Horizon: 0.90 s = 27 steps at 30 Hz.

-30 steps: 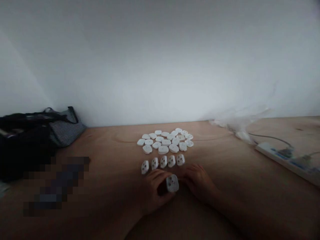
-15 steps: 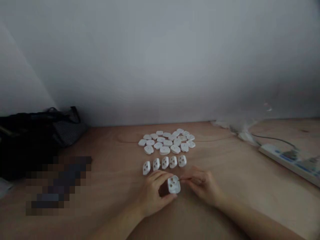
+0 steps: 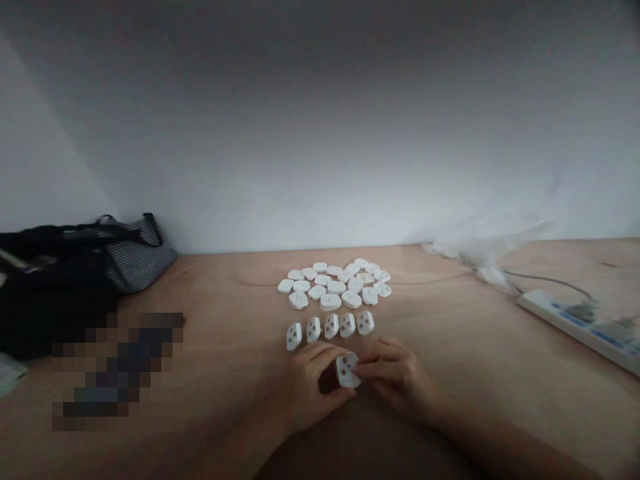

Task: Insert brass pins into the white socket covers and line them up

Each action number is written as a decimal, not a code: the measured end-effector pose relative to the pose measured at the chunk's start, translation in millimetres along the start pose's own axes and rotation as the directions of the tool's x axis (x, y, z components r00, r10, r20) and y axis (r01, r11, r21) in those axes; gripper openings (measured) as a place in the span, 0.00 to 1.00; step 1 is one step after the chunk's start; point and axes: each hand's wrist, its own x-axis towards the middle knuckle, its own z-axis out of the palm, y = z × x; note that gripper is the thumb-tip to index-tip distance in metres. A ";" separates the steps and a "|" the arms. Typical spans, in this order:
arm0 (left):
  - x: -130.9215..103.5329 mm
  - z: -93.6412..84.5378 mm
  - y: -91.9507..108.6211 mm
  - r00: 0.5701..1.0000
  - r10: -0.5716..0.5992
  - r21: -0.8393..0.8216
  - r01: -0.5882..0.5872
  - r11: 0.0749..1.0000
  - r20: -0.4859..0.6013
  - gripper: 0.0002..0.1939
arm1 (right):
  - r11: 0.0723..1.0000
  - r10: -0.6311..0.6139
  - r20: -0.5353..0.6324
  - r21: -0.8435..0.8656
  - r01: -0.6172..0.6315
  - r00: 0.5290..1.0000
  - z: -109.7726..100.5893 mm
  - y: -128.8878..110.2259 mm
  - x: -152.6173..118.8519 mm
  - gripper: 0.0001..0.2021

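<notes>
Between the thumb and fingers of my left hand (image 3: 316, 383) is a white plug housing (image 3: 348, 371), its inner side with small metal parts facing me. The fingertips of my right hand (image 3: 395, 373) are pinched together at the housing's right edge; what they hold, if anything, is hidden. Just beyond my hands stands a row of several similar white housings (image 3: 331, 326), on edge. Behind that row lies a cluster of several white plug pieces (image 3: 336, 287), mostly flat on the wooden table (image 3: 225, 347).
A black bag with a striped part (image 3: 137, 260) is at the left, near a pixelated dark object (image 3: 125, 360). On the right lie a white power strip (image 3: 575, 327) with plugs and a cable, and clear plastic wrap (image 3: 480, 250) by the wall.
My right fingers have moved left onto the edge of the housing, and the thin item seen at their tips before no longer shows. The housing has turned slightly in my left hand.
</notes>
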 end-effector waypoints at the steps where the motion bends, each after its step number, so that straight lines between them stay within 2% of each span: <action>1: 0.0 -0.1 0.4 1.000 -0.004 -0.005 0.004 1.000 0.001 0.22 | 1.000 -0.004 0.019 -0.006 0.004 1.000 -1.3 -1.5 0.8 0.10; 7: 0.3 -1.9 2.5 0.999 -0.033 -0.002 0.033 0.999 -0.011 0.21 | 0.998 0.026 -0.001 -0.049 -0.026 1.000 -7.6 -3.8 2.2 0.16; 11: 0.2 -2.8 3.2 0.999 -0.027 -0.017 0.027 0.999 -0.022 0.21 | 0.996 0.031 0.000 -0.081 -0.031 1.000 -7.3 -1.3 0.3 0.10; 15: 0.2 -2.3 4.8 0.997 -0.018 -0.057 0.014 0.998 -0.076 0.20 | 0.988 0.018 0.058 -0.155 -0.009 0.998 -6.4 -0.3 -2.0 0.10; 18: -0.1 -1.1 4.3 0.993 -0.037 -0.074 0.029 0.997 -0.111 0.20 | 0.984 0.047 0.085 -0.175 -0.031 0.995 -7.6 -0.4 -2.5 0.17; 22: -0.8 0.7 -0.2 0.992 -0.065 -0.088 0.055 0.995 -0.105 0.24 | 0.987 0.130 0.094 -0.108 -0.120 0.987 -9.4 2.2 -0.3 0.35; 25: -1.6 2.1 -3.5 0.995 -0.039 -0.113 0.029 0.993 -0.087 0.26 | 0.984 0.175 0.127 -0.011 -0.175 0.976 -6.6 6.7 0.8 0.33; 27: -1.8 2.9 -4.3 0.997 -0.026 -0.121 0.017 0.993 -0.072 0.26 | 0.971 0.221 0.110 0.066 -0.229 0.969 -2.1 9.6 0.3 0.31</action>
